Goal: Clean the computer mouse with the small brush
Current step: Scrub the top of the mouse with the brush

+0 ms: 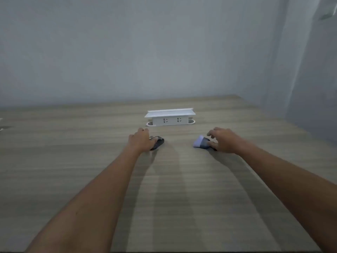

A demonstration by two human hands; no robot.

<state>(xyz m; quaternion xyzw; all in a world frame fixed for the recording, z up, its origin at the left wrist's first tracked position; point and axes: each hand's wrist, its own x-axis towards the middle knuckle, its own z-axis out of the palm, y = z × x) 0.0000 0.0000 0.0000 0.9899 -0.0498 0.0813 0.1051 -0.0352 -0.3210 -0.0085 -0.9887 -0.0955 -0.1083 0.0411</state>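
A dark computer mouse lies on the wooden table, partly covered by my left hand, which rests on its left side with fingers curled over it. To the right lies the small brush, with pale bristles pointing left and a dark handle. My right hand is over the handle end, thumb touching it and fingers spread above. The image is blurred, so whether either hand grips firmly is unclear.
A white power socket box stands on the table just beyond both hands, close to the grey wall. The table's right edge runs diagonally near my right arm.
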